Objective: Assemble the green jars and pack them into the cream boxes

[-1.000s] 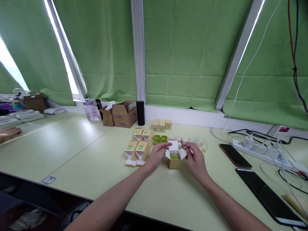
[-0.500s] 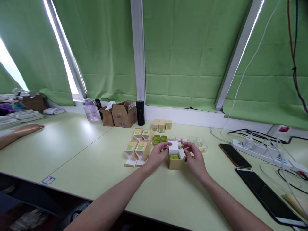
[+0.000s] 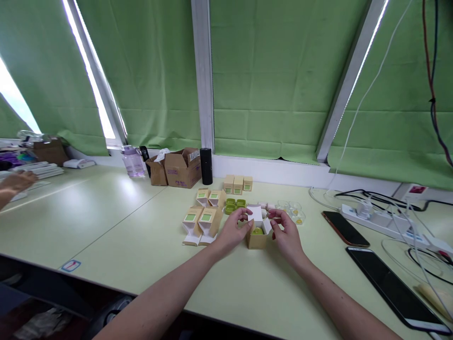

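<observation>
Head view | small tan cardboard box with white flaps up, green round piece inside, on pale bench, person's side of black cylindrical flask | left hand, right hand: each grip pinching a flap | looks light, thin card, easily crushed; hold by tan side walls.

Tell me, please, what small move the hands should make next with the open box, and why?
Probably fold the rear white flap down over the green jar. The box stands open on the table with the jar inside. The left hand and the right hand both have their fingertips at the flaps, so closing looks like the nearest step.
</observation>
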`<state>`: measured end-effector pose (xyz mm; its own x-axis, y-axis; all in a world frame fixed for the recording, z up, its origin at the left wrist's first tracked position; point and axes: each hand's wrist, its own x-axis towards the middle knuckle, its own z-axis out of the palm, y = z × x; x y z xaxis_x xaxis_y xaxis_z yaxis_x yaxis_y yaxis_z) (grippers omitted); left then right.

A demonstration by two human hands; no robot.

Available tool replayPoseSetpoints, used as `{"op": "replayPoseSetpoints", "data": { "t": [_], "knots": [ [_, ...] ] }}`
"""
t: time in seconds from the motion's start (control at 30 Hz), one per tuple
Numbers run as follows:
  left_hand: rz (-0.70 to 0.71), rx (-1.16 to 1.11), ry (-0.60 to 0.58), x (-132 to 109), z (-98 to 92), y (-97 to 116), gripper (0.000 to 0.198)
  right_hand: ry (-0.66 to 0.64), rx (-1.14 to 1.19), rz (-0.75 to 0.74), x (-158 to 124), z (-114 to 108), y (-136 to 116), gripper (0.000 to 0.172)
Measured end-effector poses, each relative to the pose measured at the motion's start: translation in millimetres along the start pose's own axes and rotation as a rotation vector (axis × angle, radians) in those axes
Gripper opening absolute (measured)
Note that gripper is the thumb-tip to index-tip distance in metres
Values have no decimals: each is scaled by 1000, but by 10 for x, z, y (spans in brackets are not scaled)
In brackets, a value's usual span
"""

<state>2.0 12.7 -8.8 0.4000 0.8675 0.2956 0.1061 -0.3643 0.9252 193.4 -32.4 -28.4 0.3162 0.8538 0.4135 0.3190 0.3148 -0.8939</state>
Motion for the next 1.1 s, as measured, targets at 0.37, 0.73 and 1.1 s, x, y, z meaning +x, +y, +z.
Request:
{"op": "replayPoseSetpoints", "data": {
  "t": [0.37, 0.73, 1.1],
  "knots": [
    [-44, -8, -44, 0, 26, 19, 23, 1, 14, -7, 9, 0, 25, 34],
    [-56, -27, -42, 2, 43, 6, 25, -49, 190, 124, 15, 28, 12, 40],
    [-32, -14, -44, 14, 37, -12, 26, -142, 215, 163, -32, 72, -20, 47]
  ]
}}
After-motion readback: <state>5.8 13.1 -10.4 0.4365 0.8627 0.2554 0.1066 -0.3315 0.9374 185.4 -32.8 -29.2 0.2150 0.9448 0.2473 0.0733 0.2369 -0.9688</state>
